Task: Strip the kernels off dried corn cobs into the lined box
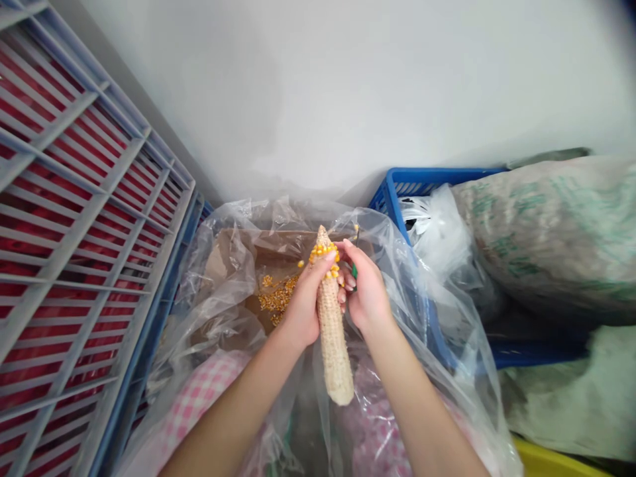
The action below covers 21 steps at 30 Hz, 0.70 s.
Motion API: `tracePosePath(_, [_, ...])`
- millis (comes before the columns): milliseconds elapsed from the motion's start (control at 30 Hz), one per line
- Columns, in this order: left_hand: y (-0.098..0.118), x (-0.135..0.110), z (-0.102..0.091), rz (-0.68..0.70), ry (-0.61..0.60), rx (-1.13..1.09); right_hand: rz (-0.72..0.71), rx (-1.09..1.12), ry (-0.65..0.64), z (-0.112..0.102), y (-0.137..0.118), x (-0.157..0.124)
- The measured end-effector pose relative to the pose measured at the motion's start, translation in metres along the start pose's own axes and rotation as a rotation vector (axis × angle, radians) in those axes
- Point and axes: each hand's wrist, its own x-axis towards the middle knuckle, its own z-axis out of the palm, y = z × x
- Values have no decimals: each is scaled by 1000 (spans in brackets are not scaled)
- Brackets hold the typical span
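Note:
A corn cob, mostly stripped pale, stands out between my hands, its blunt end toward me. Yellow kernels still ring it near the pointed far end. My left hand wraps the cob from the left, thumb pressing on the kernels. On the other side, my right hand is closed beside the cob, fingertips near the kernel band. A slim dark tool with a green part shows between its fingers; most of it is hidden. Loose kernels lie below in a cardboard box under clear plastic.
The clear plastic sheet drapes around the box and over pink checked cloth. Grey slatted crates rise at the left. A blue crate at right holds a white bag and a large sack. A white wall stands behind.

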Motion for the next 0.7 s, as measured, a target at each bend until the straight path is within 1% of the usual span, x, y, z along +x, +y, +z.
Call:
tracePosePath(100, [0, 2, 0, 85, 108, 91, 20, 10, -16, 0, 1, -1])
tracePosePath(167, [2, 5, -3, 127, 178, 121, -37, -17, 2, -1, 3, -1])
tracePosePath(267, [9, 9, -11, 109, 247, 99, -144, -132, 10, -2, 6, 0])
tracePosePath(367, [17, 11, -19, 111, 254, 5, -171, -260, -20, 0, 13, -3])
tracePosePath(433, [22, 11, -21, 181, 255, -18, -180, -314, -40, 2, 20, -8])
tracePosePath(500, [25, 9, -22, 274, 304, 15, -179, -363, -56, 6, 27, -15])
tracePosePath(567, [27, 9, -23, 339, 373, 57, -145, -395, -81, 10, 34, -22])
tracePosePath(600, [28, 9, -24, 347, 386, 69, -121, -394, -98, 12, 36, -25])
tracePosePath(700, [29, 12, -29, 316, 372, 114, -87, -383, -142, 13, 38, -31])
